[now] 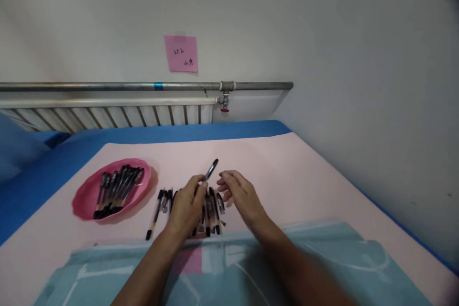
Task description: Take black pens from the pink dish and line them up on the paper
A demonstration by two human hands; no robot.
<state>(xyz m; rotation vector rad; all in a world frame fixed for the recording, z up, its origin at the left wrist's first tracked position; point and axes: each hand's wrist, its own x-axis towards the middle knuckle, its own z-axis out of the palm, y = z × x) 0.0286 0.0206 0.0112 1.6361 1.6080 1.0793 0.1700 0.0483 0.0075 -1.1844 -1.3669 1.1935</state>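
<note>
My left hand [187, 202] is closed around a pen with a black cap [212, 168], its capped end pointing up and to the right. Close by on the right, my right hand [239, 194] has its fingers loosely bent and slightly apart, with nothing visible in them. Below both hands lie several loose pens [214, 210] with black ends and pen parts, some covered by my left hand. One pen [154, 215] lies at the left end of this group. Several more pens [118, 189] rest in a pink oval basket [81, 201] to the left.
A pink sheet [287, 186] covers the blue-edged table, which meets walls at the back and right. Light blue cloth [118, 267] lies along the near edge. A radiator [136, 114], a metal pipe [107, 86] and a pink note [181, 54] are behind.
</note>
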